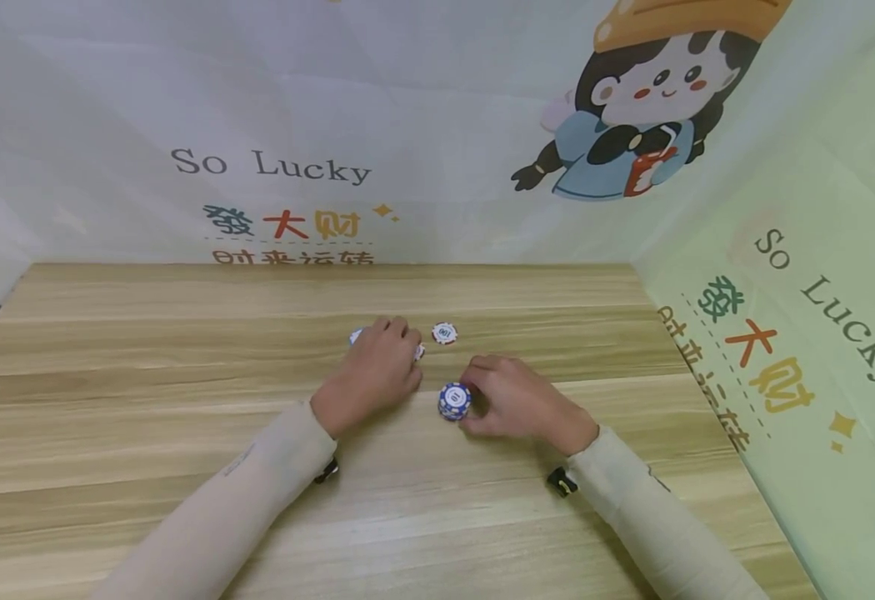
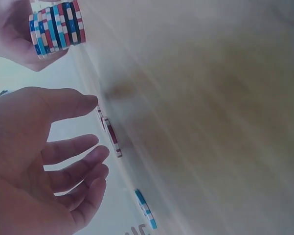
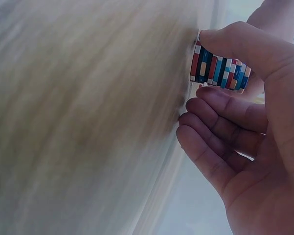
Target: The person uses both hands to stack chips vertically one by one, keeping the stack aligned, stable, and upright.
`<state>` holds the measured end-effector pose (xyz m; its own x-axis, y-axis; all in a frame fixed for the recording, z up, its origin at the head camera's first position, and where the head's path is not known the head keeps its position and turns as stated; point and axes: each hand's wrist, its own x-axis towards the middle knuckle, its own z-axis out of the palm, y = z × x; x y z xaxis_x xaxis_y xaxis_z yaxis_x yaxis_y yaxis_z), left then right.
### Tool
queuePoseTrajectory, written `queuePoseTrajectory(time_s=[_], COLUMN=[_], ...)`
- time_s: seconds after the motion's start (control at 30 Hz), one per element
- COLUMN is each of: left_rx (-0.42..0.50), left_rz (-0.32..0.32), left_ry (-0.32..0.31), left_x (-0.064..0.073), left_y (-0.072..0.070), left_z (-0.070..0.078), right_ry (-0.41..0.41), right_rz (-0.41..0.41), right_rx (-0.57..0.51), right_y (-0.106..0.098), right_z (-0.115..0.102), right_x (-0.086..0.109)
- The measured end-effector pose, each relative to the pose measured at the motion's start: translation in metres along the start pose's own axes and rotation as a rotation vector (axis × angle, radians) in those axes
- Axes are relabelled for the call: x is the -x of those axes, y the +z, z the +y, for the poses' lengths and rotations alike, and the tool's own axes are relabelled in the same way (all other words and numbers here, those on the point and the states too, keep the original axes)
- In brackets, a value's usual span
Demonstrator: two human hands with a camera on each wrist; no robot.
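A stack of poker chips (image 1: 455, 401), with a blue-edged one on top, stands upright on the table. My right hand (image 1: 516, 396) holds it from the right, thumb and forefinger curled at its sides. Seen from the right wrist, the stack (image 3: 219, 68) shows red, blue, teal and dark layers. My left hand (image 1: 377, 362) hovers over loose chips farther back, its thumb and fingers apart in the left wrist view. A red-and-white chip (image 1: 418, 352) peeks out beside its fingers, and a light-blue chip (image 1: 356, 335) is partly hidden behind it. Another red-and-white chip (image 1: 444, 333) lies flat to the right.
The wood-grain table (image 1: 145, 400) runs back to a printed cloth wall (image 1: 445, 167). A second cloth wall (image 1: 805, 333) borders the right side. Each wrist wears a dark strap.
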<state>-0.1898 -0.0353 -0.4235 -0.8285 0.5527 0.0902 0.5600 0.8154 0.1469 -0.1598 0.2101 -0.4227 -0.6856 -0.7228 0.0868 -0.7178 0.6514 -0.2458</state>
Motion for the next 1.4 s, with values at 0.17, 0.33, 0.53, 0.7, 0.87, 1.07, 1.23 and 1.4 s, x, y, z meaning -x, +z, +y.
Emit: queuePoseTrajectory(time_s=[0.17,0.33,0.53,0.7,0.87,1.07,1.23,1.4], left_rx=[-0.014,-0.030,-0.080,-0.097,-0.099,-0.073,-0.081,-0.085], left_rz=[0.000,0.020,0.026,0.047,0.038,0.045,0.067,0.090], left_ry=[-0.005,-0.002,0.016,0.037,0.030,0.009,0.023,0.042], left_x=[-0.0025,-0.0050,-0.0076,-0.0090,-0.0099,-0.0097,-0.0091,-0.0060], left_y=[-0.0005,0.0013,0.0044,0.0055,0.0040,0.0033,0.0044,0.0041], left_z=[-0.0025,-0.0050,-0.0082,-0.0087,-0.0083,-0.0091,-0.0100,-0.0103], right_ry=[-0.006,0.012,0.022,0.034,0.023,0.018,0.027,0.039], right_rz=[0.000,-0.017,-0.032,-0.043,-0.034,-0.030,-0.034,-0.038], right_rx=[0.018,0.020,0.023,0.026,0.030,0.032,0.026,0.025], right_y=[-0.0009,-0.0009,0.0004,-0.0002,-0.0011,-0.0001,-0.0004,-0.0021], right_z=[-0.0006,-0.0025,-0.0039,-0.0045,-0.0040,-0.0035,-0.0041,-0.0063], right_x=[-0.0006,-0.0005,-0.0006,-0.0010,-0.0013,-0.0018,-0.0022,-0.0021])
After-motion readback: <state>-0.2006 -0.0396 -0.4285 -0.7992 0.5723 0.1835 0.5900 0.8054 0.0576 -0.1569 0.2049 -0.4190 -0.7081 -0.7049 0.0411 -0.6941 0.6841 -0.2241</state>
